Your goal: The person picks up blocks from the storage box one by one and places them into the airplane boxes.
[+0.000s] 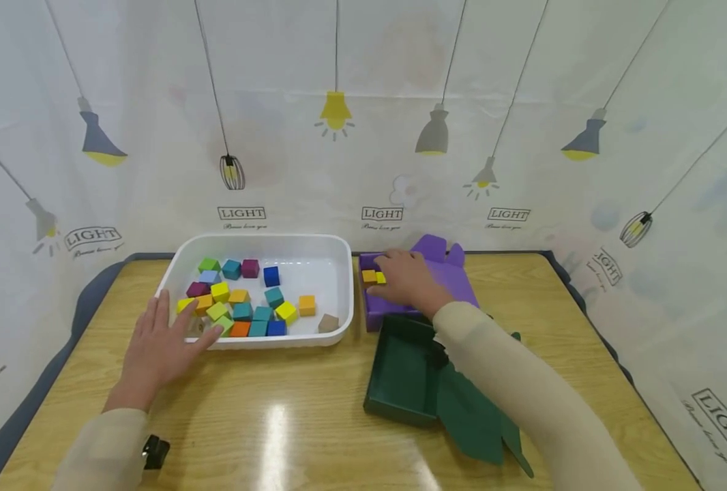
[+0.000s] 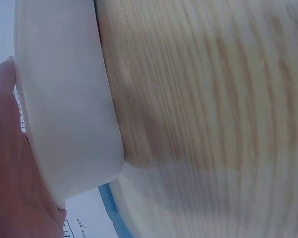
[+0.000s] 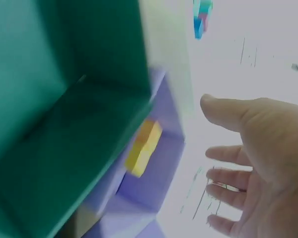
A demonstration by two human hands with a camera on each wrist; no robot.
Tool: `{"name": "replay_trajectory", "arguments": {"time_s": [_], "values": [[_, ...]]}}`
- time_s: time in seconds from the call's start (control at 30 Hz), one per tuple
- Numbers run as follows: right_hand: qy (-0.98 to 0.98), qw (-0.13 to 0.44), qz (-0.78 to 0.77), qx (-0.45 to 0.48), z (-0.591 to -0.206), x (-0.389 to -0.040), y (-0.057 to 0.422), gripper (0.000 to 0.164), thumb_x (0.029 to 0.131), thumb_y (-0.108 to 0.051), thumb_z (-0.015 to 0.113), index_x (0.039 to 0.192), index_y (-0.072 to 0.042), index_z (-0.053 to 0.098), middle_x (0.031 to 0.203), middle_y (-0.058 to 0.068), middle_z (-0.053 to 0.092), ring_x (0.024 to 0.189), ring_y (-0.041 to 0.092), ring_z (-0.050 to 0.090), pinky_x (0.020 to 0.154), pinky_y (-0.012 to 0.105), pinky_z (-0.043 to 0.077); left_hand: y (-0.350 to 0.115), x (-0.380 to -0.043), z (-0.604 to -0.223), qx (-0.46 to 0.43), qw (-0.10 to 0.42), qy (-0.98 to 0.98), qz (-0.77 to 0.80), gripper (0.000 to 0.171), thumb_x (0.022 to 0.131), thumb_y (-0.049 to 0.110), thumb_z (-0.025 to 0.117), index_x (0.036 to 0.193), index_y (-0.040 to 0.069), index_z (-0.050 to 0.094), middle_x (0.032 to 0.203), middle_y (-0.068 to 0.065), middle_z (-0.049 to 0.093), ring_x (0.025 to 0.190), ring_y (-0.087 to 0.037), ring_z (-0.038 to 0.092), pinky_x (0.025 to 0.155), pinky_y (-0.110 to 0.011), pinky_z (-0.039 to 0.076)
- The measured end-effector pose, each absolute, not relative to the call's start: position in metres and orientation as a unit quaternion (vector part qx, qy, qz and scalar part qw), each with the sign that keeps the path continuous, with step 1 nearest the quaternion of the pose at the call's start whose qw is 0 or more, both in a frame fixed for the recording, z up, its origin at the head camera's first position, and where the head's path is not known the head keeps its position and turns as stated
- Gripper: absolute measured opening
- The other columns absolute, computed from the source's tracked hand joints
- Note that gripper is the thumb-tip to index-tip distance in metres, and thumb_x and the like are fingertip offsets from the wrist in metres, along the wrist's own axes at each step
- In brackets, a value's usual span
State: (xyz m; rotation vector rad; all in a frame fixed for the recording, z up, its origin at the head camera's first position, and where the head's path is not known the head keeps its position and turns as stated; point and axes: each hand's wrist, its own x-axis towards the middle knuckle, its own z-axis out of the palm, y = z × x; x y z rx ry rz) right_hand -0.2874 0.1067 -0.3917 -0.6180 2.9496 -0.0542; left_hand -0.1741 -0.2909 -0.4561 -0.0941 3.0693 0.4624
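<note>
My left hand (image 1: 161, 348) rests at the near left corner of a white tray (image 1: 314, 338), its fingers spread and relaxed over the rim. Several coloured cubes lie in that tray, among them a yellow cube (image 1: 286, 312) and a dark blue cube (image 1: 271, 275). Over the purple box (image 1: 374, 318) hovers my right hand (image 1: 408, 278). The right wrist view shows its fingers extended, holding nothing. Inside the purple box sit an orange cube (image 1: 369, 277) and a yellow cube (image 3: 135, 164), side by side. The hand hides part of the box.
A dark green box (image 1: 400, 412) with its lid folded open to the right stands in front of the purple one, under my right forearm. The purple lid (image 1: 452, 276) lies open to the right. Behind the wooden table (image 1: 234, 416) hangs a lamp-print curtain (image 1: 290, 164).
</note>
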Motion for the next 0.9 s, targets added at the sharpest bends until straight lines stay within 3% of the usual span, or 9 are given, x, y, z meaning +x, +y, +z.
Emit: {"name": "replay_trajectory", "arguments": {"time_s": [0.13, 0.33, 0.53, 0.73, 0.9], "values": [[0.962, 0.026, -0.002, -0.271, -0.389, -0.281, 0.076, 0.046, 0.088, -0.045, 0.068, 0.125, -0.016, 0.065, 0.137, 0.006, 0.058, 0.134, 0.027, 0.048, 0.115, 0.05, 0.034, -0.293, -0.174, -0.457, -0.03, 0.018, 0.988, 0.147, 0.098, 0.086, 0.079, 0.035, 0.149, 0.004, 0.034, 0.157, -0.034, -0.009, 0.144, -0.056, -0.003, 0.112, -0.075, 0.005], [0.946, 0.041, 0.049, -0.318, -0.397, -0.275, 0.041, 0.034, 0.089, -0.045, 0.066, 0.115, -0.024, 0.072, 0.125, 0.0, 0.062, 0.123, 0.022, 0.052, 0.111, 0.045, 0.036, -0.293, -0.176, -0.459, -0.029, 0.021, 0.989, 0.141, 0.098, 0.086, 0.08, 0.033, 0.149, 0.005, 0.034, 0.157, -0.033, -0.011, 0.144, -0.056, -0.003, 0.113, -0.074, 0.006], [0.937, 0.072, 0.092, -0.33, -0.403, -0.272, 0.025, 0.03, 0.088, -0.049, 0.066, 0.106, -0.027, 0.075, 0.113, -0.004, 0.064, 0.111, 0.019, 0.054, 0.107, 0.04, 0.036, -0.292, -0.176, -0.459, -0.031, 0.017, 0.989, 0.144, 0.098, 0.086, 0.08, 0.034, 0.15, 0.005, 0.034, 0.157, -0.034, -0.01, 0.144, -0.056, -0.003, 0.113, -0.074, 0.005], [0.939, 0.112, 0.083, -0.315, -0.408, -0.273, 0.021, 0.038, 0.085, -0.056, 0.067, 0.099, -0.022, 0.074, 0.105, -0.004, 0.065, 0.104, 0.018, 0.054, 0.109, 0.041, 0.035, -0.292, -0.176, -0.458, -0.028, 0.016, 0.989, 0.142, 0.098, 0.087, 0.079, 0.033, 0.149, 0.005, 0.033, 0.157, -0.034, -0.01, 0.144, -0.056, -0.003, 0.113, -0.074, 0.004], [0.935, 0.106, 0.092, -0.326, -0.415, -0.273, 0.02, 0.033, 0.085, -0.054, 0.067, 0.088, -0.022, 0.073, 0.095, -0.005, 0.065, 0.098, 0.017, 0.055, 0.107, 0.041, 0.037, -0.292, -0.176, -0.458, -0.027, 0.016, 0.989, 0.142, 0.097, 0.087, 0.079, 0.033, 0.149, 0.005, 0.033, 0.157, -0.034, -0.009, 0.144, -0.056, -0.002, 0.114, -0.073, 0.004]]}}
